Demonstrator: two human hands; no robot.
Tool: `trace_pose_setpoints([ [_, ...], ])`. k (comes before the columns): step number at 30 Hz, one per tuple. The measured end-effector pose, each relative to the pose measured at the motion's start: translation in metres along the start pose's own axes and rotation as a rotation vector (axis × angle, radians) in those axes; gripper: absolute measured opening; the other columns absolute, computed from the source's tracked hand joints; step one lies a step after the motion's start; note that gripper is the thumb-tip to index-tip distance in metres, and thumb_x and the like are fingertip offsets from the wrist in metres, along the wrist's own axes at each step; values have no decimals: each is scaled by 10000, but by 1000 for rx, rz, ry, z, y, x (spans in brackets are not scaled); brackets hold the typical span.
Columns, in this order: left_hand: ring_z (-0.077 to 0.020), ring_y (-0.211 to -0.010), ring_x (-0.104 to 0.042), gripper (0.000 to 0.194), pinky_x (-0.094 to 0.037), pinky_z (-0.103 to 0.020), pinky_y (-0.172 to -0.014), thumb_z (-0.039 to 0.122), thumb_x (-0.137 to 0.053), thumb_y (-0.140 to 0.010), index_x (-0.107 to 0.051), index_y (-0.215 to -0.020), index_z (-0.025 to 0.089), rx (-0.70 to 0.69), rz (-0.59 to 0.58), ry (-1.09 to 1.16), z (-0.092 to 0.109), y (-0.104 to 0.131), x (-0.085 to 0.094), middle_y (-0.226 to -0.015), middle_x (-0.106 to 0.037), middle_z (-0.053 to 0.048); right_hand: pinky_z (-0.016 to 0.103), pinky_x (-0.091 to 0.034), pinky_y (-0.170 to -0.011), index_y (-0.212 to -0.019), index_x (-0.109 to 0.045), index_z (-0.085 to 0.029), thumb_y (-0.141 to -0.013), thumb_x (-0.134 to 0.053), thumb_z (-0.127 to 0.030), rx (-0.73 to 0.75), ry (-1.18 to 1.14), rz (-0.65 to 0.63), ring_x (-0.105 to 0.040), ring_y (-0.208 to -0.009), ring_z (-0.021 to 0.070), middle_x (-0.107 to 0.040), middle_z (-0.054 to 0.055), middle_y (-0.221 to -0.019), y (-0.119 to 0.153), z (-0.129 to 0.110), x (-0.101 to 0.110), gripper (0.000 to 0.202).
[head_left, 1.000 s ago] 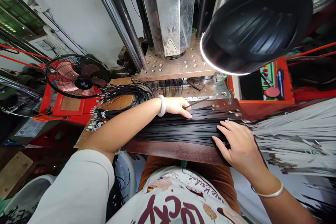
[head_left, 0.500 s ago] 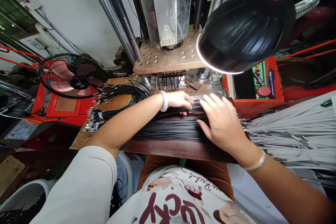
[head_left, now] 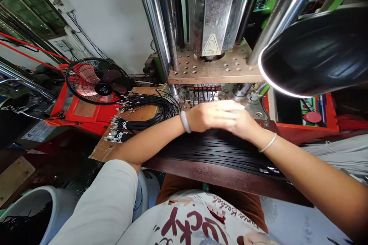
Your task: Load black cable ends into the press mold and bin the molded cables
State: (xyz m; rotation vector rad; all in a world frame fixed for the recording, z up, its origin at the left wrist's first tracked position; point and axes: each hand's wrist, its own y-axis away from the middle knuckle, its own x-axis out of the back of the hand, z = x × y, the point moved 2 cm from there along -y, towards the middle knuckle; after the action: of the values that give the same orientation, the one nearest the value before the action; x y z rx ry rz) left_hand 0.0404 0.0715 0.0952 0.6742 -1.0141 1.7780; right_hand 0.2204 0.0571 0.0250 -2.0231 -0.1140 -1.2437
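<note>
My left hand (head_left: 202, 118), a pale bangle at its wrist, meets my right hand (head_left: 238, 120) just in front of the press's lower die. The two overlap, and their fingers are smeared by motion, so whether they grip anything is hidden. Beneath them lies a wide layer of black cables (head_left: 212, 149), running side by side along a dark red-brown board (head_left: 201, 170). Metal-ended tips (head_left: 267, 170) show at its right end. Several black cables stand in the die (head_left: 204, 93) behind my hands.
Tied bundles of black cables (head_left: 143, 124) rest on cardboard at left, beside a fan (head_left: 99, 82). Above the die hangs the press plate (head_left: 212, 73). A lamp (head_left: 313, 53) juts in at right, over a red tray (head_left: 335, 116). Grey cables (head_left: 342, 151) lie far right.
My right hand has come off the cable layer to meet my left hand, and the two now overlap. The view has shifted, so the press and lamp sit further right.
</note>
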Motion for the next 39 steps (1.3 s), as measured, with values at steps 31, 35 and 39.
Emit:
trace_pose_setpoints([
  [31,-178,-944,-684,202,-528,-286,-895,80,-568,-853,-754,-918,125,298,199,-105,-25,15,-27,-1022,-720,-105,341,-481,-590,-877,-705,-127,-794,-542,-185,-297,126,-230,-633,-598,250,-684,124,-688,21,-20,32,192],
  [35,-168,-933,-680,259,-525,-253,-857,56,-531,-853,-735,-987,143,254,82,-194,-3,16,-46,-1020,-718,-78,330,-502,-651,-911,-691,-128,-831,-516,-159,-112,45,-116,-655,-688,233,-700,116,-794,45,-26,47,195],
  [39,-132,-881,-684,277,-505,-215,-831,50,-495,-870,-723,-989,154,302,233,-140,4,21,-67,-954,-739,-29,274,-516,-725,-893,-698,-179,-904,-582,-201,-99,-336,42,-645,-762,167,-707,57,-862,58,-27,42,120],
])
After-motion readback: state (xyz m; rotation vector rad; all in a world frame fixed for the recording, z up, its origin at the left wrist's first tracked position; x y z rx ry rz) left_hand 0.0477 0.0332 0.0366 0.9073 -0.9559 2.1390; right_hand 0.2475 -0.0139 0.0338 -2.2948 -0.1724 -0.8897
